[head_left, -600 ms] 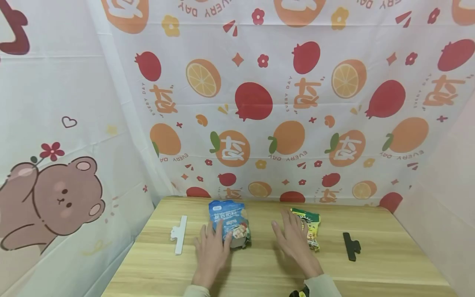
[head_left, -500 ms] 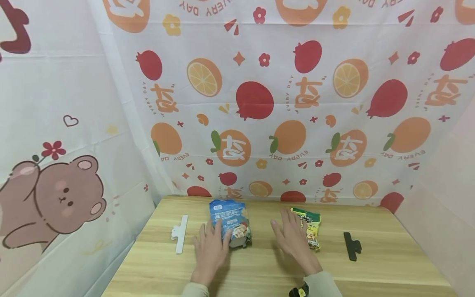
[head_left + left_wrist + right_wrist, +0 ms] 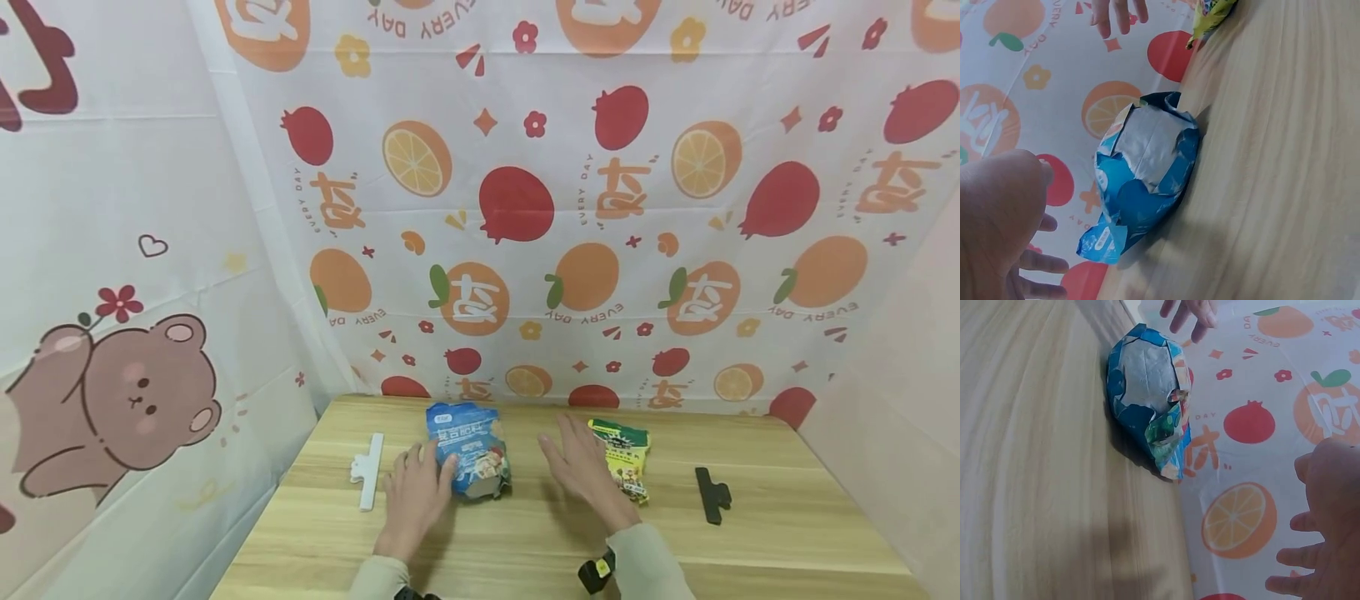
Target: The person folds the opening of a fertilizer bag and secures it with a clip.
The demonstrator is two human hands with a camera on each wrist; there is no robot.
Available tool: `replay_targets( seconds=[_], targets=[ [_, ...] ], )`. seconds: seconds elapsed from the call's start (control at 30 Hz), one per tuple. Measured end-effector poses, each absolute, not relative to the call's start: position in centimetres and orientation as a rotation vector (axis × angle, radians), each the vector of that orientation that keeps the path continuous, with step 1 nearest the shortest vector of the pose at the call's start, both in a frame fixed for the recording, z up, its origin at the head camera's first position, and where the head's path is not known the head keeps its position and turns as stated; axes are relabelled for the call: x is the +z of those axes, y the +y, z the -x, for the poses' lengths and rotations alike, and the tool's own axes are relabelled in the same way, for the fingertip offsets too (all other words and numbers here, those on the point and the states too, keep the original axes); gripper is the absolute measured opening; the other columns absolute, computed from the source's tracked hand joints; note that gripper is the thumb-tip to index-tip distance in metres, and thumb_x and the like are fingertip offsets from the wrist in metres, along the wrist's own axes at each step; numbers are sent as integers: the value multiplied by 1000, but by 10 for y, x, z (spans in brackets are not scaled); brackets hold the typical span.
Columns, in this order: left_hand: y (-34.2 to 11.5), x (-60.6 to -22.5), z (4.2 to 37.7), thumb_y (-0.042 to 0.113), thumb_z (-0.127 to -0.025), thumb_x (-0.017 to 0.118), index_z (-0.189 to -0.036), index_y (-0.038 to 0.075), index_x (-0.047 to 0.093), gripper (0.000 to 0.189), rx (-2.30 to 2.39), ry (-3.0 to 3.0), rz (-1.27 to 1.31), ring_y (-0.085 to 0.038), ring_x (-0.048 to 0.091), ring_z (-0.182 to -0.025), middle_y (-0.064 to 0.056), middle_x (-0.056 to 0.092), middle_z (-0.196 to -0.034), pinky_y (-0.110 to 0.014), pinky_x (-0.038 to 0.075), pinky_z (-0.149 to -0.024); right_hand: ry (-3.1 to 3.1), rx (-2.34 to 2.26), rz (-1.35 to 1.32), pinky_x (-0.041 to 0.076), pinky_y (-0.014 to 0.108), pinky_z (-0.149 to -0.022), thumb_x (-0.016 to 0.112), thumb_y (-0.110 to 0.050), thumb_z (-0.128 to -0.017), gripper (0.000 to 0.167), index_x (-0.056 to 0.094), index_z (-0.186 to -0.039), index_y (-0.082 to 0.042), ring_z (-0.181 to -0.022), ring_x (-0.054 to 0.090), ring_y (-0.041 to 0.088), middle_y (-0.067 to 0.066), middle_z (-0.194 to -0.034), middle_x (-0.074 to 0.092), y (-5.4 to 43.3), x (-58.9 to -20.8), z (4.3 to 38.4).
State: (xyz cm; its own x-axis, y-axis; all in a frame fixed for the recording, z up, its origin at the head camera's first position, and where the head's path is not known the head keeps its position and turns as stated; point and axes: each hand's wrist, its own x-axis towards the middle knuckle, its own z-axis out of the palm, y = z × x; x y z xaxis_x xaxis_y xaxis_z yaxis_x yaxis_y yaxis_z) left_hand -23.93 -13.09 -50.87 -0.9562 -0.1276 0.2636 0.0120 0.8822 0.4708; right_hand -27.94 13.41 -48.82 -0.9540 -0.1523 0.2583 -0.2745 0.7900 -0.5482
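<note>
A blue snack bag (image 3: 467, 446) lies near the table's back edge, its crumpled silvery end facing me in both wrist views. Just left of it is my left hand (image 3: 416, 496), fingers loosely spread and holding nothing. In the left wrist view, the left hand (image 3: 1007, 212) appears apart from the blue bag (image 3: 1154, 150). A green and yellow bag (image 3: 628, 454) lies farther right. Beside its left edge, partly over it, hovers my right hand (image 3: 583, 467), with fingers extended and nothing held. The right wrist view shows that right hand (image 3: 1332, 512) above the table.
A white sealing clip (image 3: 368, 472) lies at the left of the wooden table (image 3: 510, 550). Toward the right lies a black sealing clip (image 3: 711, 496). Fruit-printed cloth (image 3: 517, 275) hangs behind the table, and a bear-printed cloth (image 3: 150, 392) at the left.
My left hand has shifted slightly left, off the front of the blue bag. My right hand has moved a little left and back, uncovering more of the green and yellow bag.
</note>
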Motion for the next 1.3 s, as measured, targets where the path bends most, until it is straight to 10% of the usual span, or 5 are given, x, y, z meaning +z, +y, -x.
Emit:
replay_targets(
  seconds=[1.3],
  targets=[
    [-152, -504, 263, 36, -107, 47, -144, -2, 48, 53, -794, -2827, 13, -51, 64, -109, -34, 63, -126, -62, 52, -93, -3059, 994, -485, 25, 60, -124, 39, -54, -106, 70, 29, -160, -11, -154, 26, 41, 18, -167, 28, 90, -490, 324]
  ],
)
